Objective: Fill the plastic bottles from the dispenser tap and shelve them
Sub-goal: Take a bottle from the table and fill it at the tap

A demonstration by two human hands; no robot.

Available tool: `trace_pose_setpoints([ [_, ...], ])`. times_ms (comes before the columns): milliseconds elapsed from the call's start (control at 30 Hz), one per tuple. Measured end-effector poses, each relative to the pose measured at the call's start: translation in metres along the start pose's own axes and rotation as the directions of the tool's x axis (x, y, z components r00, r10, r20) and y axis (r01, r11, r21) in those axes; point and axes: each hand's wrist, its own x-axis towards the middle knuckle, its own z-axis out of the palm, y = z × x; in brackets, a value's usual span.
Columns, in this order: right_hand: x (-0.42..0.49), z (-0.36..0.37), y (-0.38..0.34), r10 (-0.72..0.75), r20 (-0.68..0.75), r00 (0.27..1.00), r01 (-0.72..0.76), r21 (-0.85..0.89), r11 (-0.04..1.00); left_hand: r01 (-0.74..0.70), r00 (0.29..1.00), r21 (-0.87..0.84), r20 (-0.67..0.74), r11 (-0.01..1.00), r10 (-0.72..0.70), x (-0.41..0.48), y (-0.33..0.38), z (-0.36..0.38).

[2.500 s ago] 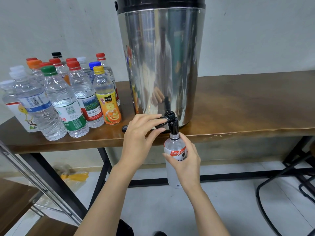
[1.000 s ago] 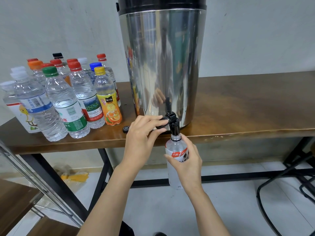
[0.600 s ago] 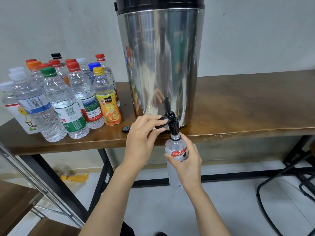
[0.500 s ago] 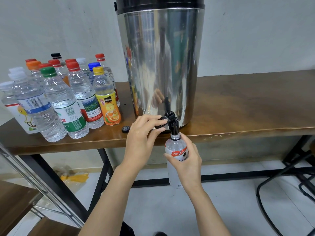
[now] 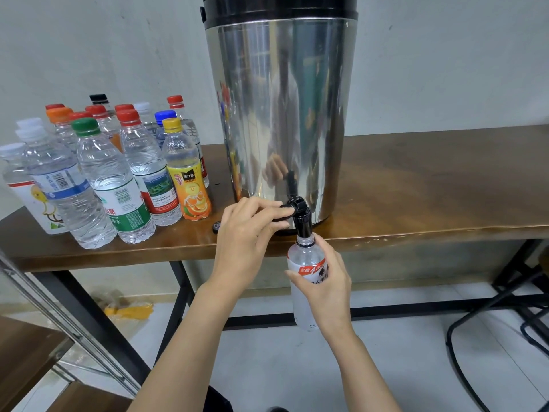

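1. Right now you are mid-fill. Your right hand (image 5: 326,289) has its fingers and thumb wrapped round the open bottle (image 5: 303,255), holding it upright just below the front edge of the table (image 5: 430,188). Its mouth sits up against the spout of the tap (image 5: 301,217).
2. Your left hand (image 5: 246,242) pinches the tap's lever (image 5: 283,208) between thumb and curled fingers. I cannot tell whether water is running or how high it stands, because your right hand and the label hide the level.
3. A small black cap (image 5: 216,226) lies loose near the front edge, between the dispenser (image 5: 282,114) and the capped bottles (image 5: 118,179). It is probably this bottle's, so capping looks to be still ahead.
4. The capped bottles stand bunched at the left end of the table. Several seem to hold clear liquid. Shelving looks wholly undone, with the wooden shelf (image 5: 26,346) waiting low at your left.
5. The dispenser is a tall, mirror-polished steel cylinder with a black band at the top. The tap is stubby black plastic.
6. The grouped bottles are thin, ribbed clear plastic with screw caps in red, green, yellow, blue, white, orange and black. Expect them to dent under a firm squeeze.
7. The held bottle looks smoother, and it carries a white label with a red band.
8. The table is dark varnished wood on black metal legs.
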Motion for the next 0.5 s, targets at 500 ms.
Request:
trace_pose_setpoints([
  [500, -0.001, -0.002, -0.003, 0.003, -0.002, 1.0, -0.003, 0.045, 0.999, 0.182, 0.983, -0.001, 0.015, 0.983, -0.182, 0.048, 0.01, -0.008],
])
